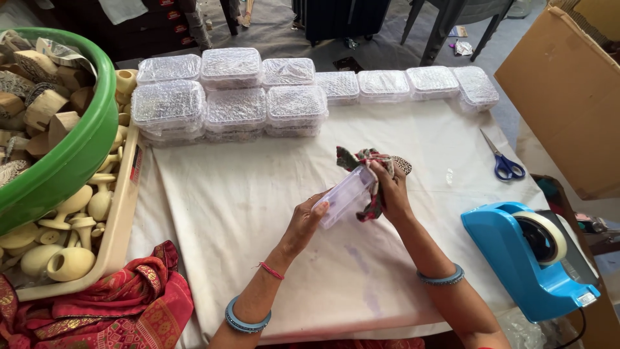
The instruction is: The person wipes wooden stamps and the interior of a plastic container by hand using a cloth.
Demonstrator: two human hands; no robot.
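Fingers [321, 205] of our left hand [302, 226] grip one end of a clear plastic box [345, 195], which we hold tilted above the middle of the counter [258, 194]. Our right hand [389, 187] has its fingers clenched on a patterned cloth [361, 158], pressed against the box's upper end. We cannot tell what the box contains.

Beyond the hands, a row of closed clear boxes [271, 90] lines the far edge of the white-covered counter, stacked two or three high on the left, single on the right; their contents look silvery but are too blurred to name. To our left, a beige tray [119, 220] holds pale wooden turned pieces [71, 258], and a green tub [77, 155] holds carved wooden blocks [39, 97]. To our right sit blue-handled scissors [502, 161] and a blue tape dispenser [529, 258].
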